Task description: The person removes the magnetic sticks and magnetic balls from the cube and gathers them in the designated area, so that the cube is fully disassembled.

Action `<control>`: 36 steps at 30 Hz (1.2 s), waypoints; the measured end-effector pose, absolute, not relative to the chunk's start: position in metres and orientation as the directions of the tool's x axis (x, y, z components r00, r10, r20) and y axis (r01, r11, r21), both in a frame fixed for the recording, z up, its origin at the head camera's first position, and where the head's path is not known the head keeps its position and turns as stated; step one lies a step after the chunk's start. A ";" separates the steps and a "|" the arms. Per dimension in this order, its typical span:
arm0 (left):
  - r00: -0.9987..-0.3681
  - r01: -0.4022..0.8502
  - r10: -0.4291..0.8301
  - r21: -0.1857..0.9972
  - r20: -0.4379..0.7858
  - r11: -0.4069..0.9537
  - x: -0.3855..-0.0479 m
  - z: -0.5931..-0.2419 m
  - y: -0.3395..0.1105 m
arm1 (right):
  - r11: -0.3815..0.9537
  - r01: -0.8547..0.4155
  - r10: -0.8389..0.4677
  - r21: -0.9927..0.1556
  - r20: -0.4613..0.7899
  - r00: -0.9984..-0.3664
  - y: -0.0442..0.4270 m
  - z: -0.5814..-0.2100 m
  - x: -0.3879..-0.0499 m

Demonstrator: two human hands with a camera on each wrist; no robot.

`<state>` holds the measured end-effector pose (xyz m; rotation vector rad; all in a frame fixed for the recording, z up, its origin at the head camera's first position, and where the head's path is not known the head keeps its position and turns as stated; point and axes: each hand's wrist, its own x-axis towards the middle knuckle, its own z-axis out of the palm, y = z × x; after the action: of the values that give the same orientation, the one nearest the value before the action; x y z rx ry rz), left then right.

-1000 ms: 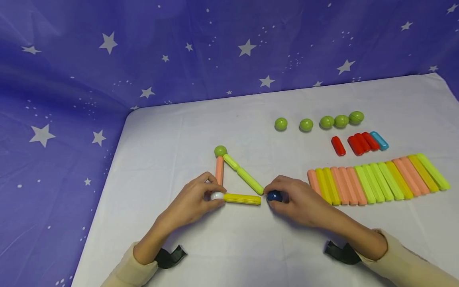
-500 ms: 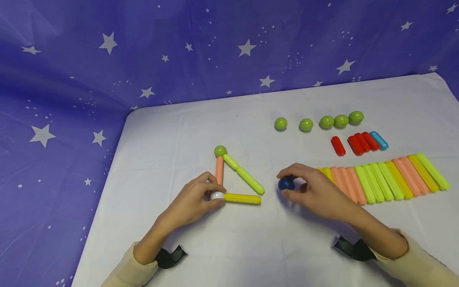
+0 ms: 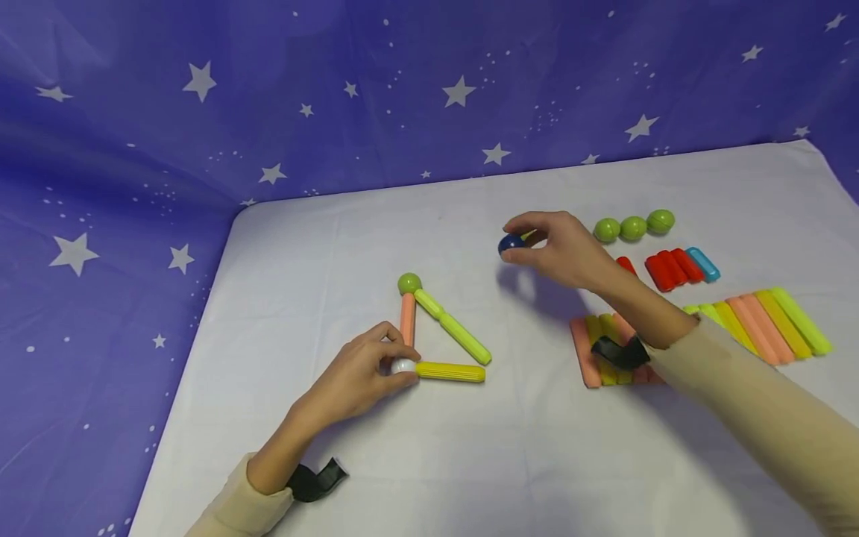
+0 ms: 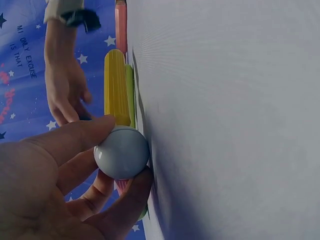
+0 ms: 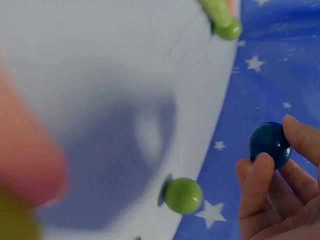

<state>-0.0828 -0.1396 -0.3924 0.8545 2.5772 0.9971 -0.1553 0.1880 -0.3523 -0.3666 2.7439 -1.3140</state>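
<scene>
My left hand [image 3: 362,377] pinches a white ball [image 4: 121,154] between thumb and fingers at the near-left corner of a stick triangle. A yellow ridged stick [image 3: 451,372] runs right from that ball. Behind the hand, a pink stick [image 3: 408,317] leads up to a green ball [image 3: 409,283] at the top corner. From there a yellow-green stick [image 3: 465,339] slants down to the right, its lower end apart from the yellow stick's. Raised over the table's far part, my right hand [image 3: 564,250] holds a dark blue ball [image 5: 270,142] in its fingertips.
Several green balls [image 3: 634,227] line the back right, one partly behind the right hand. Short red sticks [image 3: 671,270] and a blue one [image 3: 702,264] lie in front. A row of long coloured sticks [image 3: 758,328] is partly covered by the right forearm.
My right hand has drawn the dark blue ball away from the triangle's right corner, lifting it and carrying it toward the green balls. The left hand stays on the white ball.
</scene>
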 end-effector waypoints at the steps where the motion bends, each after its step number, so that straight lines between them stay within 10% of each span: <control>1: -0.796 0.434 0.605 0.679 -0.019 0.592 -0.083 -0.393 -0.140 | 0.610 -0.188 -0.250 -0.770 0.038 -0.968 0.184 -0.355 -0.164; 16: -0.793 0.430 0.609 0.691 -0.019 0.581 -0.084 -0.394 -0.141 | 0.785 -0.197 -0.275 -0.588 -0.046 -0.960 0.153 -0.380 -0.222; 36: -0.794 0.428 0.607 0.688 -0.023 0.586 -0.084 -0.394 -0.141 | 0.745 -0.137 -0.213 -0.652 -0.038 -0.976 0.157 -0.374 -0.217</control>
<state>-0.0839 -0.1413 -0.3935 0.8536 2.5620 1.0096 -0.2170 0.1570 -0.3736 -0.2849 2.8313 -1.0449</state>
